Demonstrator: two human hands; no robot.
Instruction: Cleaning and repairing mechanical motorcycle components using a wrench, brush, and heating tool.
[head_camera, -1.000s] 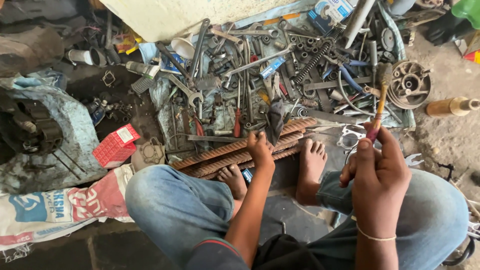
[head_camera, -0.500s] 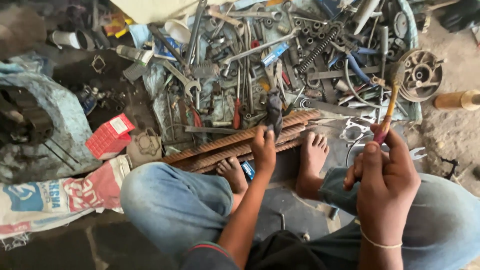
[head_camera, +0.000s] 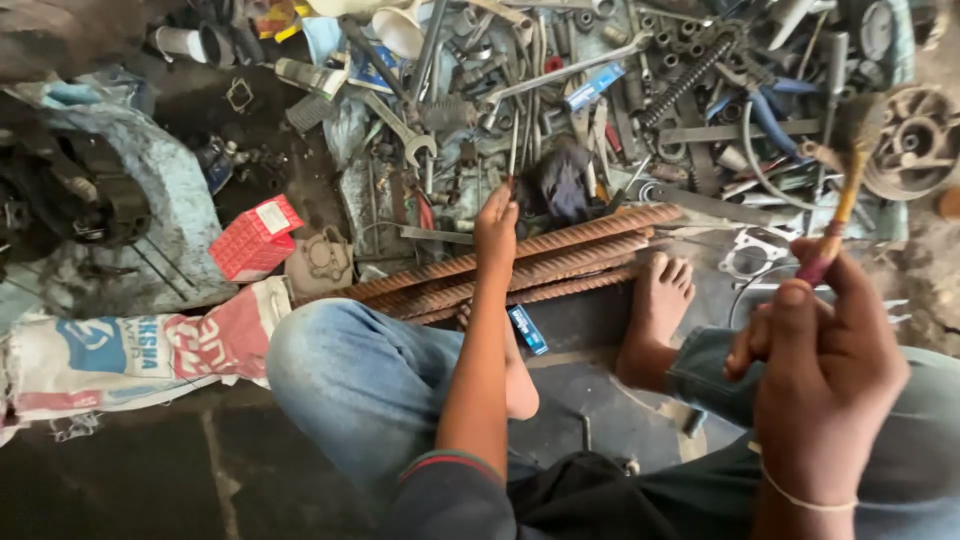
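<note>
Blue jeans, dark red-trimmed sleeve, thin wristband, bare feet.

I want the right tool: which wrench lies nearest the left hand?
The open-end wrench, jaw near the left hand; the long ring spanner lies farther up.

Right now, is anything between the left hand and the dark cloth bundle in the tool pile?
Nothing visible blocks it. The left hand is stretched out over the rusty ribbed bars, its fingertips right beside the dark cloth bundle; whether they touch is unclear. The right hand stays apart, gripping a wooden-handled hammer.
</note>
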